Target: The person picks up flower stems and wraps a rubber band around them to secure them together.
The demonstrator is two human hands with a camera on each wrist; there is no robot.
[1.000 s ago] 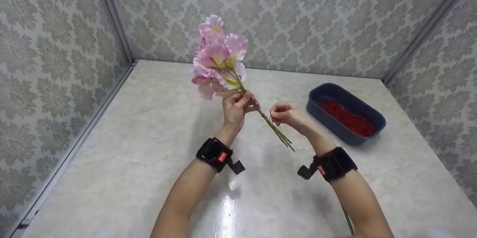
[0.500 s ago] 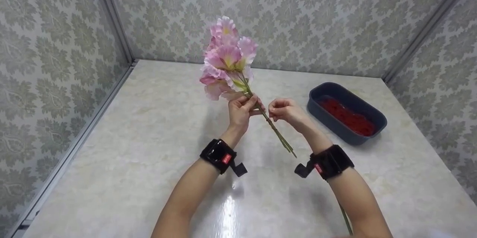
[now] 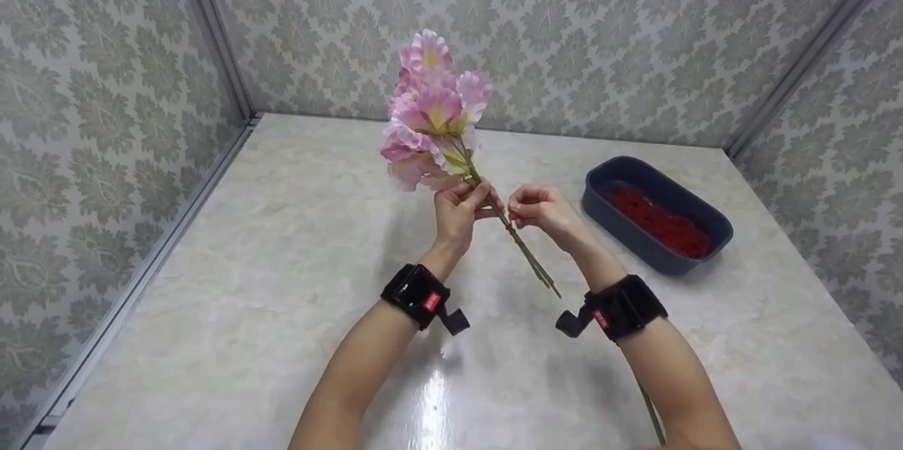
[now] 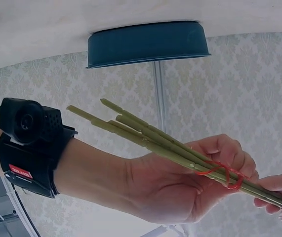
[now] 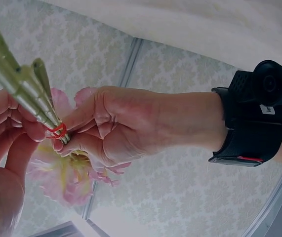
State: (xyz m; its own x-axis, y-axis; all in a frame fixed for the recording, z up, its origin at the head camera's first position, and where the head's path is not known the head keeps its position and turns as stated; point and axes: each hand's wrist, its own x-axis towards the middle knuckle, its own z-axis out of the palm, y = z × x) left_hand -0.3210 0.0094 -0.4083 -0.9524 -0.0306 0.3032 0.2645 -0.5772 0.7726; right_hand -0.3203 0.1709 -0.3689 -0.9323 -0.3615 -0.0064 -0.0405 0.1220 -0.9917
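Note:
A bunch of pink artificial flowers (image 3: 434,111) leans up and left in the head view, its green stems (image 3: 530,257) slanting down to the right. Just under the blossoms, my left hand (image 3: 455,216) pinches the stems between thumb and fingers. A thin red rubber band (image 4: 234,183) loops around them below that grip, one strand standing out from the bundle in the left wrist view. My right hand (image 3: 547,214) is close beside the stems, fingers curled, thumb and fingertips pinching at the band. In the right wrist view, the right hand (image 5: 5,158) is partly cut off.
A dark blue tub (image 3: 600,214) with a red mass (image 3: 656,221) inside stands on the right of the pale table (image 3: 282,252). Another green stem (image 3: 652,413) lies partly under the right forearm. Patterned walls (image 3: 564,34) enclose the table's back and sides.
The left hand and flowers have shifted slightly right. My right hand has moved a little up and left, closing in on the stems; little differs over the last half second.

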